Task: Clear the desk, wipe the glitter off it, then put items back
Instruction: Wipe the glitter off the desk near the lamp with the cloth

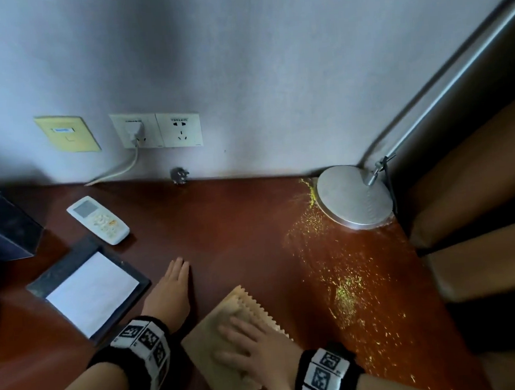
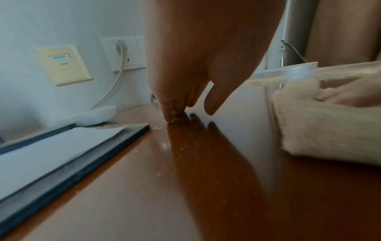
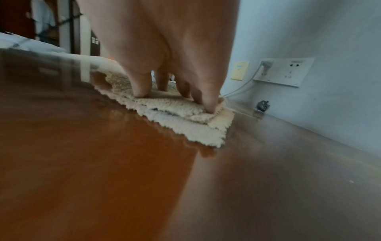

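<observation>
A folded cream cloth [image 1: 227,343] [image 3: 181,117] [image 2: 321,124] lies flat on the brown desk [image 1: 227,221] near its front edge. My right hand [image 1: 254,347] [image 3: 175,96] presses down on the cloth with spread, straight fingers. To its left, my left hand [image 1: 173,289] [image 2: 179,114] rests flat on the bare wood, fingers together and straight. Yellow-green glitter [image 1: 345,295] is scattered over the right part of the desk, from the lamp base down to the front edge, to the right of the cloth.
A round silver lamp base [image 1: 354,197] stands in the back right corner by brown curtains [image 1: 479,209]. At the left lie a white remote [image 1: 98,219], a dark folder with white paper [image 1: 89,288] [image 2: 51,154] and a black box [image 1: 5,227]. Wall sockets [image 1: 157,130] sit behind.
</observation>
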